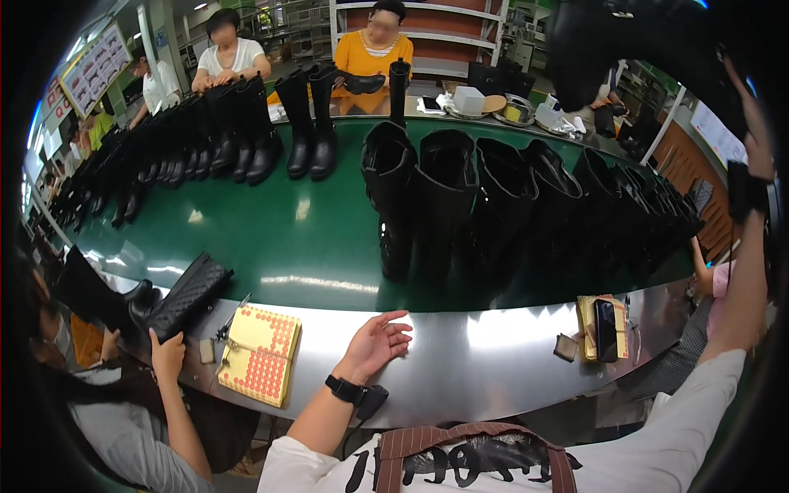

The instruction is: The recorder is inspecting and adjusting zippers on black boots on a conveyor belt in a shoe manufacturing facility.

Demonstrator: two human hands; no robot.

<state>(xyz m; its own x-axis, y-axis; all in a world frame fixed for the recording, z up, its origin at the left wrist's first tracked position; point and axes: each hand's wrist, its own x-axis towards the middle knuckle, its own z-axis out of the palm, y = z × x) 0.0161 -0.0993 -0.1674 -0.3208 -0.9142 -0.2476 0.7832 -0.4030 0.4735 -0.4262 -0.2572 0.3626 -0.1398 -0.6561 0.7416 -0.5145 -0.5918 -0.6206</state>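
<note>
My left hand (380,347) is palm up over the bare steel edge (329,361) of the bench, fingers apart and holding nothing. My right arm reaches up at the far right. Its hand (754,135) is at the edge of a large black boot (649,41) raised close to the camera, so only part of the boot shows. The fingers lie along its dark side, partly lost in the rim shadow. Across the green belt (304,238), in front of me and to the right, stands a row of tall black boots (448,189), their open tops facing me.
Stacks of yellow cards with red dots (261,353) lie left on the steel, and a phone (606,329) lies on another at right. A co-worker's hand (168,355) holds a quilted boot (189,297). More boots (222,131) line the far left; two people work opposite.
</note>
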